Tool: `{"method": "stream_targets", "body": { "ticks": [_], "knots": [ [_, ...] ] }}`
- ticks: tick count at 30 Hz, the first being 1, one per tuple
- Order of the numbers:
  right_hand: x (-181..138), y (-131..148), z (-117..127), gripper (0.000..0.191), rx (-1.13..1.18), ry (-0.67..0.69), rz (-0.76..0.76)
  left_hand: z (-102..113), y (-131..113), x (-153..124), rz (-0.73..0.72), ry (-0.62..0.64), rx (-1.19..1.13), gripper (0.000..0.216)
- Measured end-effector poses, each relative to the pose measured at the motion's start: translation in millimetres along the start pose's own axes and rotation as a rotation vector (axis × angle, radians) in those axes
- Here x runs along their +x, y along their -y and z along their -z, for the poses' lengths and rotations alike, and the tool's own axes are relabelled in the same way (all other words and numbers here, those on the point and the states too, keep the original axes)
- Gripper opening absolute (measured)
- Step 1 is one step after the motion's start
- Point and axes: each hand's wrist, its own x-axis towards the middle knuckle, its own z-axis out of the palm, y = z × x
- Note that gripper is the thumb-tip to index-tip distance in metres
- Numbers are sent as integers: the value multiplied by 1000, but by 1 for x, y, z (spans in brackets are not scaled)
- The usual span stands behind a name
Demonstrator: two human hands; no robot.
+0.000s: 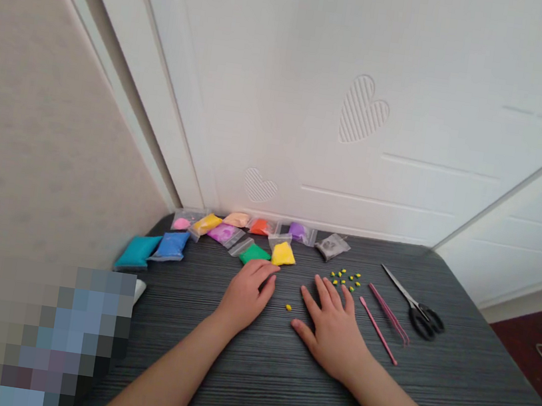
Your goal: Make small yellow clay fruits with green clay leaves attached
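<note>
My left hand (246,296) rests with bent fingers and the thumb held apart, just in front of a green clay packet (254,254) and a yellow clay packet (284,253). Nothing shows in its grasp. Fingers spread, my right hand (336,333) lies palm down on the dark table (245,387). Between the two hands sits a small yellow piece (288,307), apart from both. Several tiny yellow-and-green pieces (344,277) are scattered beyond my right fingertips.
To the right lie a pink modelling stick (378,332), pink tweezers (389,312) and black-handled scissors (420,311). Several coloured clay packets line the back, including a purple packet (298,232). Blue packets (139,252) lie left. A white panel (284,111) stands behind.
</note>
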Motion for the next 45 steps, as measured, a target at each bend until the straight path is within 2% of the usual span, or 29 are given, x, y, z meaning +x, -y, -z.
{"method": "stream_targets", "body": {
  "ticks": [5, 12, 19, 27, 33, 45],
  "knots": [
    [-22, -7, 4, 57, -36, 27, -15, -1, 0, 1, 7, 16, -26, 21],
    [-2, -8, 7, 58, -48, 46, 10, 0, -3, 3, 8, 34, -5, 22],
    [-24, -15, 10, 59, -78, 112, 36, 0, -4, 4, -12, 24, 29, 19],
    [-2, -13, 7, 58, -75, 65, 41, 0, -7, 4, 9, 14, 60, 20],
    [-17, -21, 14, 58, -80, 100, 39, -1, -7, 4, -6, 16, 55, 20],
    [-31, -34, 17, 54, -98, 166, 211, -1, -6, 4, -31, -12, 59, 19]
  ]
}}
